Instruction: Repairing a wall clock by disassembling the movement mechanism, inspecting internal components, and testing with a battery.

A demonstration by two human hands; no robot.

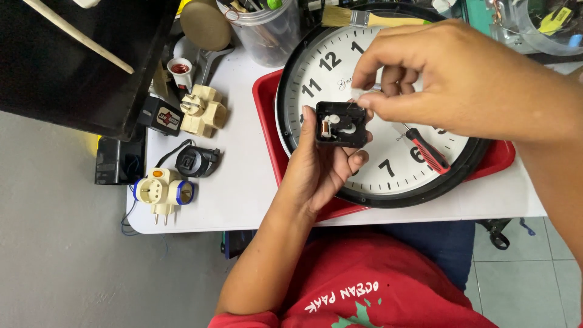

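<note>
My left hand [316, 170] holds a small black clock movement [341, 124] with its case off, showing white gears and a copper coil. My right hand [461, 73] hovers over it, fingertips pinched on a tiny part at the movement's upper right edge; what the part is cannot be made out. Under both hands lies a round wall clock [316, 67] with a white face and black rim, resting on a red tray [267, 103]. A red-and-black screwdriver [428, 149] lies on the clock face.
On the white table [237, 188] to the left lie a cream multi-plug adapter [203, 109], a black plug [197, 161], a white and blue adapter [163, 191] and a lamp socket [180, 70]. A clear container [270, 30] and a paintbrush [346, 16] stand behind.
</note>
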